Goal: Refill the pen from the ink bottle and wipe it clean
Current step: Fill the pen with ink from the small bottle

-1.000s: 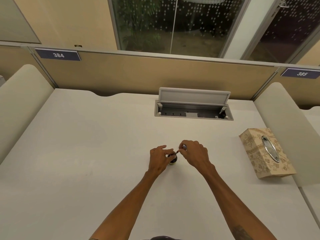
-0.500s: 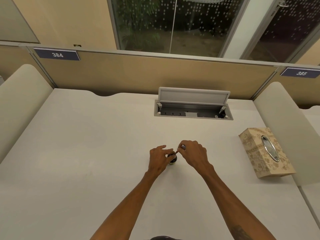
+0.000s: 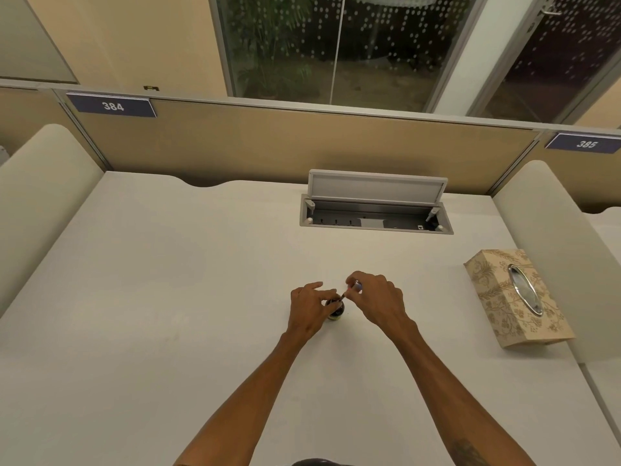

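The right hand's fingers (image 3: 353, 280) are pinched shut around the pen (image 3: 351, 289), a thin dark shaft with a pale upper end, tilted so its tip slants down to the left toward the mouth of the ink bottle (image 3: 336, 311). Whether the tip is in the ink is too small to tell. The right hand (image 3: 378, 302) hovers just right of the bottle, knuckles up. The left hand's fingers (image 3: 327, 295) curl closed around the bottle's left side and neck, steadying it, while the left hand (image 3: 307, 309) covers most of the dark glass; only the bottle's right flank and pale base show. The bottle stands upright on the white tabletop (image 3: 151, 297). Well to the right of the bottle lies a patterned tissue box (image 3: 514, 297) with an oval metal opening. Beyond the bottle, near the far edge, a cable tray (image 3: 376, 213) is set into the tabletop with its lid raised.
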The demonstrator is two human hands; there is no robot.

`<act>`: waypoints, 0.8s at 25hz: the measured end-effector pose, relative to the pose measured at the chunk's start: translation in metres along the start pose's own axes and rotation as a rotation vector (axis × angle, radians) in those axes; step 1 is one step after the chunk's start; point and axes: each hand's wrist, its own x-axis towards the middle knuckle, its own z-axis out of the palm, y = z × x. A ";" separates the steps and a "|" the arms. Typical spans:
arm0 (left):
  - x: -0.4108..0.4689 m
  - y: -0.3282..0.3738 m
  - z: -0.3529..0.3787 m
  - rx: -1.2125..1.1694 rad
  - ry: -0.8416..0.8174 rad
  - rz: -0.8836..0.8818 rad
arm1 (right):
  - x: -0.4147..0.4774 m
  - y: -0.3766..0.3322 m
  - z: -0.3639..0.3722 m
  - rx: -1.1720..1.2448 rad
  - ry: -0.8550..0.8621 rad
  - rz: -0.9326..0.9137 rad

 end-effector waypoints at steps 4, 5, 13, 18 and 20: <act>0.000 -0.001 0.000 0.008 -0.009 0.001 | 0.001 -0.001 0.001 -0.024 0.010 0.029; 0.000 -0.001 0.000 0.012 -0.009 0.005 | 0.000 -0.001 0.002 0.001 0.005 0.029; -0.001 0.000 -0.001 0.015 0.014 0.012 | 0.001 -0.001 0.003 -0.009 0.008 0.041; -0.001 0.003 -0.002 0.002 0.017 0.003 | 0.002 0.003 -0.002 0.035 -0.029 -0.011; 0.000 0.002 -0.001 0.001 0.012 -0.006 | 0.003 0.002 -0.003 -0.014 -0.022 -0.030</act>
